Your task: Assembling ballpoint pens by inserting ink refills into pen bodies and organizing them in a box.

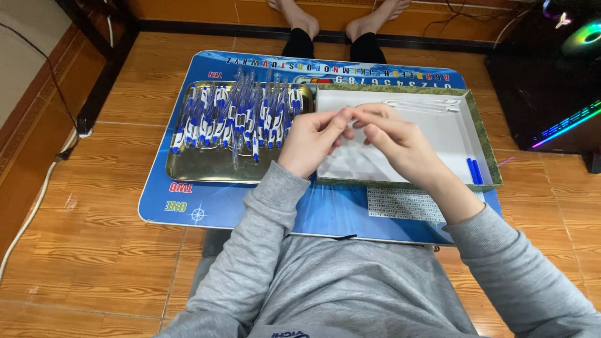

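hands: we see left hand (311, 141) and right hand (394, 141) pinching a small clear part (352, 119) together
done: metal tray (206, 169) heaped with pens (241, 119)
left: two blue pieces (474, 170) in box (485, 134)

A home room — wooden floor (94, 250), low blue children's table (206, 209), bare feet (338, 15) at top centre.

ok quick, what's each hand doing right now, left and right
Left hand: fingers pinched on a small thin clear piece, too small to identify.
Right hand: fingertips pinched on the same piece, above the white box.
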